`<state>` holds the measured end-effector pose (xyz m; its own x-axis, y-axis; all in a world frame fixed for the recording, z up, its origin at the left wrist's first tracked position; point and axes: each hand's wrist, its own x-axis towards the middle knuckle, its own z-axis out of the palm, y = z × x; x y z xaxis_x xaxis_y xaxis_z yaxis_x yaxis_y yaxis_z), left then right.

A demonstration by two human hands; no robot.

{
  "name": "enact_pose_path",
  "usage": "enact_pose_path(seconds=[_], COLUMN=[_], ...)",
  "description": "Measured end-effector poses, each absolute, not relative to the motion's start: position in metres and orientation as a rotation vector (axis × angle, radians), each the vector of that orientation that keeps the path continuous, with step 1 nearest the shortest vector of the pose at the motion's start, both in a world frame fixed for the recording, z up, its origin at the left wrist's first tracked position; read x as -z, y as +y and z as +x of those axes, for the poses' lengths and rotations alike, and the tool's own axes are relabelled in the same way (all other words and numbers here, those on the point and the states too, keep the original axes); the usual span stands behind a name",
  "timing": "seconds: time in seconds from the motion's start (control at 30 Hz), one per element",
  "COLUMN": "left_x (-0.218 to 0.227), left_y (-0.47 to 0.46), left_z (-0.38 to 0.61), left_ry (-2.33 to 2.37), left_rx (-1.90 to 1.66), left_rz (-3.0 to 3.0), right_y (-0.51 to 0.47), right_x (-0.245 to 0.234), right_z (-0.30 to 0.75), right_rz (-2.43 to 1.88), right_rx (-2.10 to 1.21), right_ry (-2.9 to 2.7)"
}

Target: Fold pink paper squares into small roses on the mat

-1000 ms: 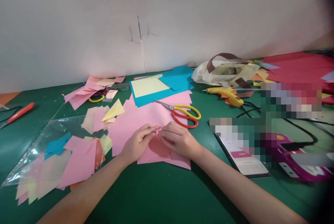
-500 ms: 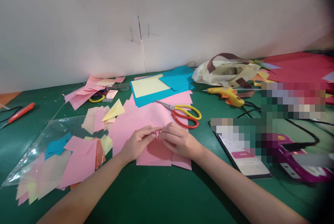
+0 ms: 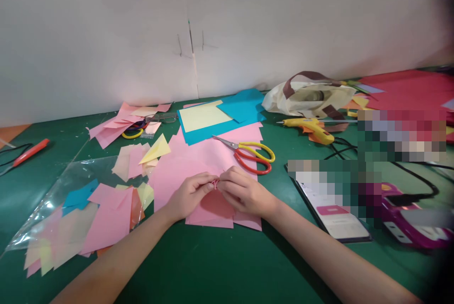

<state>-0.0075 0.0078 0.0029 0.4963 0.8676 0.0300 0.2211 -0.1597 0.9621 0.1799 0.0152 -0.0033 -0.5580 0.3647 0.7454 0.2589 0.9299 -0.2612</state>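
Note:
Between my fingertips is a small folded piece of pink paper [image 3: 214,184], mostly covered by the fingers. My left hand [image 3: 189,194] pinches it from the left, and my right hand [image 3: 244,191] grips it from the right. Both hands hover just over a stack of pink paper sheets [image 3: 170,171] on the green table. Beyond my right hand, scissors [image 3: 253,155] with one yellow and one red handle lie on the pink sheets, blades pointing to the back left.
Left are a clear plastic bag [image 3: 88,169] with coloured paper pieces, and a red-handled tool [image 3: 31,152]. Blue sheets [image 3: 244,104] lie behind. To the right are a yellow glue gun [image 3: 312,129], a cream bag [image 3: 276,98], a phone [image 3: 340,226] and a magenta device [image 3: 407,228] with cables.
The folded pink paper has turned slightly between my fingertips. Both hands keep their hold in nearly the same place, and the whole view has shifted a little.

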Motion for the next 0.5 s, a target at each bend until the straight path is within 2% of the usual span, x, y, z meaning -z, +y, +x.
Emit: enact_pose_path(seconds=[0.5], left_x=[0.0037], left_y=[0.0075], left_z=[-0.0062], left_ry=[1.096], left_rx=[-0.787], left_rz=[1.677], right_y=[0.0187], right_x=[0.011], right_z=[0.18], right_rz=[-0.559], right_rx=[-0.24], right_ry=[-2.144])
